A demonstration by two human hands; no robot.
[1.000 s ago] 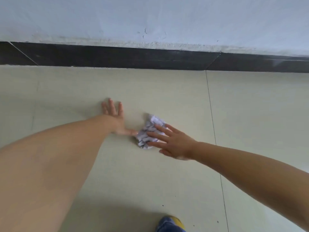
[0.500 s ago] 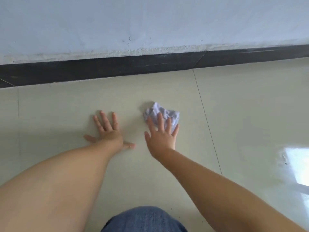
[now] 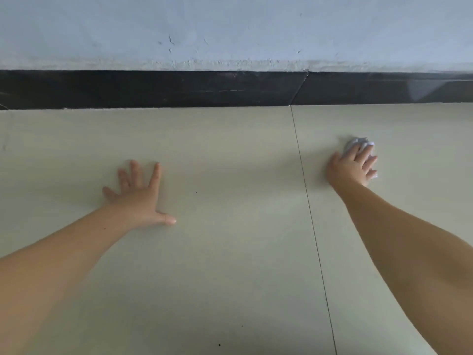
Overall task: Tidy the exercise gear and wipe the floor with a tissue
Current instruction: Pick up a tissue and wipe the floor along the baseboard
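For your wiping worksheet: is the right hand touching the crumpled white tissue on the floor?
Touching. The head view shows the right hand pressing flat on the crumpled white tissue, fingers spread over it with no gap, its edges showing past the fingertips.

Crumpled white paper tissue [image 3: 358, 144], creased & matt, soft-looking, mostly hidden under fingers of right hand [image 3: 352, 169] pressing it flat. Under and around that press: pale cream floor tiles [image 3: 230, 252], smooth w/ faint satin sheen, thin dark grout line [image 3: 311, 219] just left of the hand. Beyond fingertips: black skirting strip [image 3: 153, 89], polished, stone-like, slightly reflective at far right. Above: light grey painted wall [image 3: 230, 26], matt, rough & chipped along lower edge, hairline cracks.
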